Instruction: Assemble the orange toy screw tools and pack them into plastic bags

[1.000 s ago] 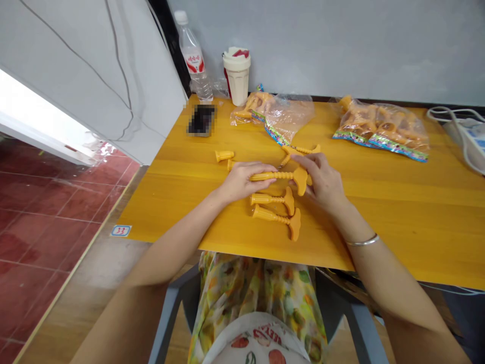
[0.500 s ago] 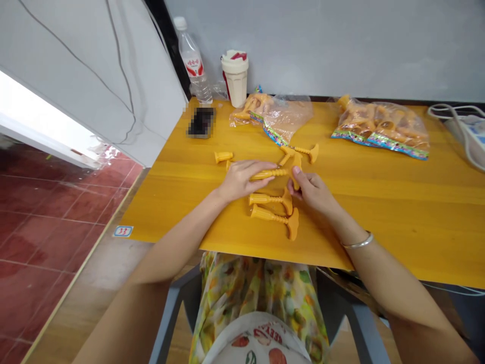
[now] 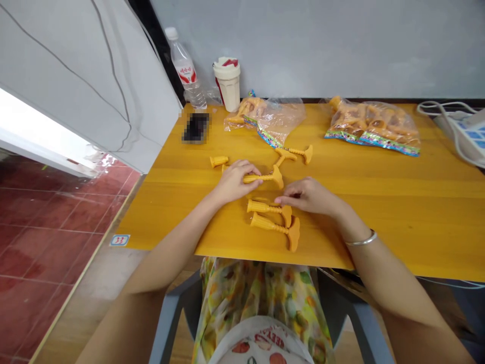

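Observation:
My left hand (image 3: 238, 181) is closed around an orange plastic T-shaped toy piece (image 3: 277, 177), whose twisted shaft and T-shaped head point right. The hand covers most of its handle. My right hand (image 3: 311, 196) has bent fingers, with thumb and fingertips close together just above the head of a second T-shaped piece (image 3: 258, 206); whether they pinch anything is not visible. Nearest the table edge lies a third T-shaped piece (image 3: 293, 233), ribbed handle to the left. A short ribbed orange handle (image 3: 219, 161) rests beyond my left hand, with another orange end partly hidden behind that hand.
Beyond my hands lie loose orange T-shaped parts (image 3: 307, 154). An opened plastic bag (image 3: 282, 119) of orange parts, filled bags (image 3: 386, 126), a phone (image 3: 196, 127), a cup (image 3: 228, 86) and a water bottle (image 3: 187, 71) line the back. A white cable (image 3: 456, 139) lies right.
My right hand has let go of the T-shaped head beside my left hand and moved down towards the second piece. My left hand still holds its piece. The view has shifted slightly.

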Motion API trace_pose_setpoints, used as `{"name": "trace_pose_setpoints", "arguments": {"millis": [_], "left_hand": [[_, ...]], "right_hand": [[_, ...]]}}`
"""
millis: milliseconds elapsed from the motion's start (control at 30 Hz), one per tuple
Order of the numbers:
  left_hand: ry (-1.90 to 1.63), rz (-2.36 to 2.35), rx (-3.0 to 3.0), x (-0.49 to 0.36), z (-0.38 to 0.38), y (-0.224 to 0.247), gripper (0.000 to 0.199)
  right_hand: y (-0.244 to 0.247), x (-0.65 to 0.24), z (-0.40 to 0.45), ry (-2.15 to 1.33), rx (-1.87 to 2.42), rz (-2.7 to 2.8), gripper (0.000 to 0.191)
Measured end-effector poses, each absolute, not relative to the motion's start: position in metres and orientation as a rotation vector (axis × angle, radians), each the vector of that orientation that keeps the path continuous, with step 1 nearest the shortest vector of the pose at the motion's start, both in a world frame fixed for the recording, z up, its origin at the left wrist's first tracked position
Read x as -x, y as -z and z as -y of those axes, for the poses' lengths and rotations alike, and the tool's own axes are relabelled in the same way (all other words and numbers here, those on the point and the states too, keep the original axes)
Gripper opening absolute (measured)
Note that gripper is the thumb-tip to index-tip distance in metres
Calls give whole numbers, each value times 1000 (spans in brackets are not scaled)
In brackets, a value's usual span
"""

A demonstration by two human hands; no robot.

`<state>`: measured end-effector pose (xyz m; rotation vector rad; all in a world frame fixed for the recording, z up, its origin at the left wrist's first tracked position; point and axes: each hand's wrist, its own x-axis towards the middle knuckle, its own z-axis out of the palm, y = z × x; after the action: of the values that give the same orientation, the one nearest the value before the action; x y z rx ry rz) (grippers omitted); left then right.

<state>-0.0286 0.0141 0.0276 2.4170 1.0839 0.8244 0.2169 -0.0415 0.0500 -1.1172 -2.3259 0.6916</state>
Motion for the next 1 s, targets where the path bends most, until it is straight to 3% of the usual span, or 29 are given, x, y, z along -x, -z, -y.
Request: {"name": "trace_pose_setpoints", "arguments": {"millis": [100, 400, 533, 667, 800, 1000], "left_hand": [[-716, -1029, -2444, 25, -10, -26, 16], [-610, -874, -2486, 24, -6, -32, 29], [-807, -1261, -2557, 51, -23, -42, 35], [-542, -1506, -2640, 77, -36, -41, 49], [-416, -1467, -2700, 80, -39, -33, 25], [-567, -1298, -2651, 64, -35, -35, 25]], "right_hand": [[-56, -228, 36, -689, 1216, 2134, 54], [-12, -243, -1, -145, 1239, 2061, 32], [-4, -246, -7, -18, 1272, 2113, 26], [-3, -246, -12, 98, 1367, 2177, 37], [-1, -238, -18, 180, 1433, 2289, 50], [-3, -229, -19, 254, 1439, 2374, 26]]}}
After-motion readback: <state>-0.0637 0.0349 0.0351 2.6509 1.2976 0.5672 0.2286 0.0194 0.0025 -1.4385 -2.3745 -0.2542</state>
